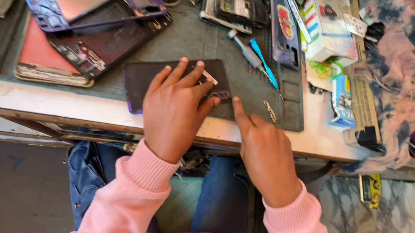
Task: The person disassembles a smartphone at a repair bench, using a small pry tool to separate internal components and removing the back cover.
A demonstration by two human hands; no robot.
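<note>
Fingers of the left hand (173, 109) press flat on a dark phone back cover (140, 78) lying on the grey work mat (196, 40), grasping nothing. Right hand (266, 153) points its forefinger at the cover's camera end, gripping nothing. Steady downward pressure seems wise. Beyond lie a purple phone frame (46, 4) and a blue-tipped tool (262, 62).

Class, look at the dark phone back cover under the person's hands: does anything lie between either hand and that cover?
Nothing visible does. The left hand already rests flat on the dark back cover, and the right hand has its forefinger touching the cover's near edge beside the camera cutout.
</note>
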